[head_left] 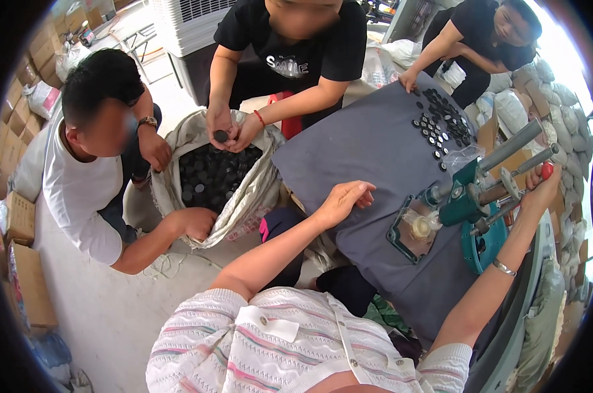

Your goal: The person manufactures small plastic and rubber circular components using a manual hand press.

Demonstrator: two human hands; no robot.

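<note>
My left hand [344,204] hovers over the grey cloth [362,150], fingers loosely bent toward the press; I see nothing in it. At the far right, my right hand [540,190] is closed round the lever end with a red ball knob [547,171]. That lever belongs to a green hand press [459,204] with steel rods, which leans across the picture. Beneath its head, a pale yellowish round piece [420,227] sits over the green-edged base plate [395,234]. A teal basin [468,254] stands beside the press, its contents mostly hidden.
Small round black pieces [434,121], some with pale centres, lie on the cloth's far end near one person's hand [408,80]. Left of the cloth, two people reach at a white woven sack [241,226] full of black discs [208,171]. Cardboard boxes [31,281] line the left.
</note>
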